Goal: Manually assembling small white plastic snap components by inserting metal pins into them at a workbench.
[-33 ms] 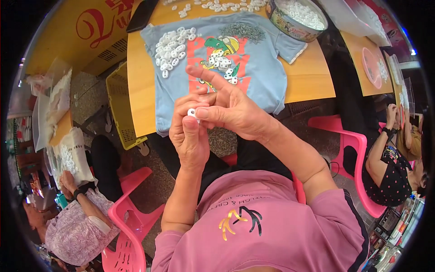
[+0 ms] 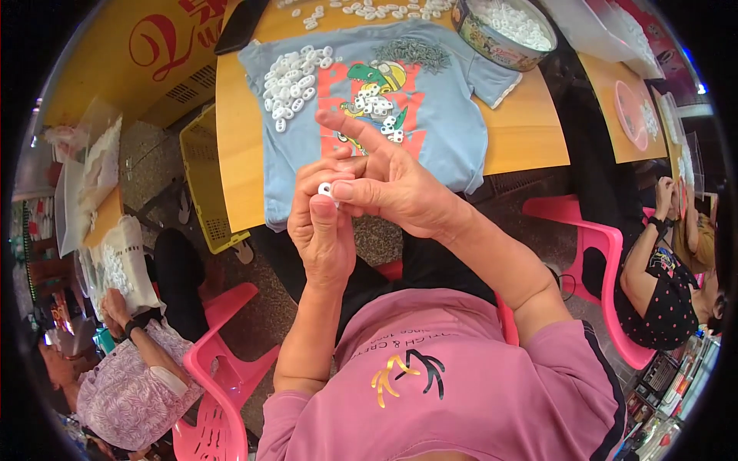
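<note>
My left hand point(image 2: 317, 223) holds a small white plastic piece with a dark hole point(image 2: 325, 189) between thumb and fingers. The thumb of my right hand point(image 2: 384, 188) presses against that piece from the right, with its index finger stretched out up and to the left. The other right fingers are partly hidden behind the two hands. Beyond them, a blue-grey T-shirt point(image 2: 296, 165) lies spread on the table. On it rest a heap of white oval pieces point(image 2: 288, 86), a smaller group of white two-holed pieces point(image 2: 373, 104) and a pile of thin dark metal bits point(image 2: 415, 54).
A round tin point(image 2: 496, 52) of white pieces stands on the wooden table point(image 2: 530, 138) at the far right. A dark flat object point(image 2: 241, 27) lies at the far left corner. A yellow crate point(image 2: 201, 180) and pink chairs point(image 2: 611, 261) flank me; other people work on both sides.
</note>
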A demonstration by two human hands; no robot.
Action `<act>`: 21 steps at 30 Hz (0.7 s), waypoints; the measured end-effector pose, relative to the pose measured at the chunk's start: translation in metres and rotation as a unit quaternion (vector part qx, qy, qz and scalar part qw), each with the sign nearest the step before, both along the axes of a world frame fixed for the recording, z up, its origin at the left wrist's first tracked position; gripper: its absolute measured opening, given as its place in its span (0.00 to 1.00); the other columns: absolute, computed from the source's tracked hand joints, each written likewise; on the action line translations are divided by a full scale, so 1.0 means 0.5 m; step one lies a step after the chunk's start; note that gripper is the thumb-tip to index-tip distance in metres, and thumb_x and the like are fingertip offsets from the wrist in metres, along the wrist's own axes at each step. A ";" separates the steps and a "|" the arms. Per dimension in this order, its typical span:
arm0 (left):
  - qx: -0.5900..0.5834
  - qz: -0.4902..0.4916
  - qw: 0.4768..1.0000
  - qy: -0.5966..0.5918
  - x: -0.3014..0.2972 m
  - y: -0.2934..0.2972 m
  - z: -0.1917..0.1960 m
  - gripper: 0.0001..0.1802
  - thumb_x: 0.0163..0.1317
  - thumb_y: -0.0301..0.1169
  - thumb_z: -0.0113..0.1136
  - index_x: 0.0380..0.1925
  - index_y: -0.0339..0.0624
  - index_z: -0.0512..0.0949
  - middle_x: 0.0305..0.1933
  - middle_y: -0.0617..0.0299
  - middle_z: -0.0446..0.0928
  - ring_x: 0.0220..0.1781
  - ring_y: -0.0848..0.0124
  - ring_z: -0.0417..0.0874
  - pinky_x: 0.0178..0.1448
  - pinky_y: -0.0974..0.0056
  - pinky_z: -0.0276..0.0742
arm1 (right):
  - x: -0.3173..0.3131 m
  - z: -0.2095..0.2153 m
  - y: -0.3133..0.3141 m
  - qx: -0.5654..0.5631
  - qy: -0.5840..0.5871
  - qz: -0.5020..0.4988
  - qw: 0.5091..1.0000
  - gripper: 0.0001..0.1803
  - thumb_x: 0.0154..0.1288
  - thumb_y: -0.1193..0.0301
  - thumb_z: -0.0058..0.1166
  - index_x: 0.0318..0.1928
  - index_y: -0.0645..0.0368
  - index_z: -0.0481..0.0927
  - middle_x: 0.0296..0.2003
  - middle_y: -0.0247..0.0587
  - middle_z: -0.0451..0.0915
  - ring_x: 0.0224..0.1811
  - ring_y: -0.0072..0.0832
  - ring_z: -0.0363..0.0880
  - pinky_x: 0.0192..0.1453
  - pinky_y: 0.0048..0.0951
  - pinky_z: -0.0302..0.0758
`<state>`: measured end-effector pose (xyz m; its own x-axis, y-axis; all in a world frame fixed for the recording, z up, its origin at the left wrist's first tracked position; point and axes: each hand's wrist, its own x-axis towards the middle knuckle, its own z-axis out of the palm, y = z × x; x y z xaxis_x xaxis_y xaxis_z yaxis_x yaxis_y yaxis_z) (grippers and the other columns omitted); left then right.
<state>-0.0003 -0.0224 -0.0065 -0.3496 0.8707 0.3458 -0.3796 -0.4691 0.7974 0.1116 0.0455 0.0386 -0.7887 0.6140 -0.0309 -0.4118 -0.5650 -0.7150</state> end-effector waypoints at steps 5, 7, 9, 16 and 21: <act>-0.035 -0.018 0.998 -0.040 -0.005 0.003 -0.014 0.19 0.72 0.44 0.50 0.45 0.38 0.76 0.53 0.55 0.71 0.63 0.63 0.70 0.62 0.61 0.69 | -0.010 -0.023 0.005 0.007 -0.001 -0.009 1.000 0.42 0.64 0.75 0.60 0.73 0.54 0.50 0.36 0.33 0.78 0.39 0.18 0.76 0.43 0.20 0.74; -0.036 -0.029 0.997 -0.055 -0.011 0.006 -0.019 0.18 0.73 0.43 0.49 0.45 0.38 0.76 0.54 0.55 0.71 0.62 0.63 0.70 0.62 0.61 0.69 | -0.015 -0.022 0.006 0.006 -0.012 -0.006 1.000 0.41 0.65 0.74 0.60 0.73 0.55 0.50 0.36 0.34 0.79 0.38 0.18 0.77 0.43 0.20 0.74; -0.035 -0.042 0.996 -0.070 -0.022 0.010 -0.021 0.18 0.73 0.42 0.49 0.46 0.37 0.76 0.55 0.54 0.71 0.61 0.63 0.71 0.62 0.61 0.69 | -0.015 -0.022 0.012 0.007 -0.023 -0.004 1.000 0.40 0.66 0.74 0.59 0.73 0.56 0.51 0.37 0.34 0.79 0.38 0.19 0.77 0.43 0.21 0.75; -0.146 0.196 0.948 0.203 -0.176 0.023 0.029 0.13 0.70 0.29 0.54 0.49 0.31 0.75 0.40 0.60 0.78 0.41 0.73 0.79 0.50 0.67 0.76 | 0.056 -0.040 0.143 0.357 -0.337 -0.164 0.856 0.14 0.67 0.69 0.58 0.49 0.64 0.81 0.37 0.35 0.82 0.35 0.17 0.78 0.41 0.20 0.76; -0.211 0.316 0.861 0.337 -0.322 0.033 0.001 0.19 0.68 0.31 0.58 0.55 0.34 0.73 0.50 0.57 0.75 0.50 0.72 0.77 0.55 0.67 0.73 | 0.124 -0.078 0.276 0.533 -0.501 -0.255 0.633 0.12 0.64 0.66 0.58 0.41 0.62 0.83 0.35 0.40 0.83 0.35 0.27 0.80 0.42 0.26 0.75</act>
<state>-0.1612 -0.0059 -0.0062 -0.6440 0.6778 0.3547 0.4613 -0.0258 0.8869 0.1736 0.1837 -0.0004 -0.3920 0.8741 0.2868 0.6151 0.4809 -0.6248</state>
